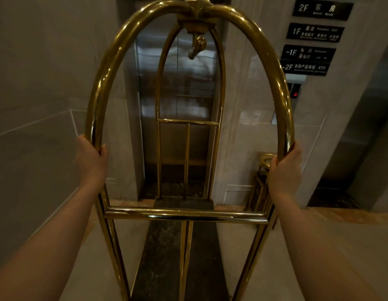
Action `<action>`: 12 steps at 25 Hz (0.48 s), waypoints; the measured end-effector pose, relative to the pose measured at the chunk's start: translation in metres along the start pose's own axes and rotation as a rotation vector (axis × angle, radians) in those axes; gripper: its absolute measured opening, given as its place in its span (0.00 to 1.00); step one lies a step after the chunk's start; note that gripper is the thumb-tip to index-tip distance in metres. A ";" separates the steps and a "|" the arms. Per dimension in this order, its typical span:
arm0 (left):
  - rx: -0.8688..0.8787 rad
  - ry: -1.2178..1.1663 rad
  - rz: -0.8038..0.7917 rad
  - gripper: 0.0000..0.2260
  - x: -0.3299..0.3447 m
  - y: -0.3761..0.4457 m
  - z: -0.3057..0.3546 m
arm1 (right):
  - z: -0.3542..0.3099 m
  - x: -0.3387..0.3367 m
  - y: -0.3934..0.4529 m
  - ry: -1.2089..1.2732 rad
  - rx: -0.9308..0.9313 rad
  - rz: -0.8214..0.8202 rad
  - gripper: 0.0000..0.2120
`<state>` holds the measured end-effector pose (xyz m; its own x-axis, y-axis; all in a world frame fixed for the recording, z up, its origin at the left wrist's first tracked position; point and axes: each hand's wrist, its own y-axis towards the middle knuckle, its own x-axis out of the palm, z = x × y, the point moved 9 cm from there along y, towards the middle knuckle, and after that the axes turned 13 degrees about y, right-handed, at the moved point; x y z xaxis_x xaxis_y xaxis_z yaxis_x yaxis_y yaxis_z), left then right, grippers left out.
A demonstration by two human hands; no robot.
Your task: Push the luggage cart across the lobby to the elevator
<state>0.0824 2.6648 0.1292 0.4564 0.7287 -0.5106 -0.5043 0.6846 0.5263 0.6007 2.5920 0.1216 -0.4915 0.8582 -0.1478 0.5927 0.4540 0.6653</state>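
Observation:
The brass luggage cart fills the middle of the view, its near arch rising to the top edge and a second arch beyond it. My left hand grips the left upright of the near arch. My right hand grips the right upright at about the same height. The cart's dark deck runs forward between the uprights and carries nothing that I can see. Straight ahead, seen through the arches, stand the shut steel doors of the elevator, close to the cart's far end.
A pale stone wall runs along the left. Right of the elevator hang black floor signs over a call panel with a red arrow. A brass ash bin stands by the wall. A second elevator opening lies far right.

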 end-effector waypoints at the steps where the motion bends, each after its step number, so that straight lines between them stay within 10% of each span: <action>1: -0.005 0.001 -0.023 0.14 0.001 0.000 -0.001 | 0.000 0.000 0.000 -0.008 0.011 -0.011 0.25; 7: -0.006 0.117 -0.155 0.20 -0.005 0.003 0.000 | -0.005 -0.002 -0.001 -0.042 0.056 -0.073 0.27; 12: 0.286 0.211 0.172 0.21 -0.035 -0.042 0.037 | -0.017 -0.014 -0.019 -0.163 -0.020 -0.108 0.28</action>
<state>0.1144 2.6111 0.1503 0.2073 0.8341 -0.5112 -0.3224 0.5516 0.7692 0.5855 2.5678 0.1231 -0.4405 0.8329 -0.3351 0.5281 0.5422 0.6535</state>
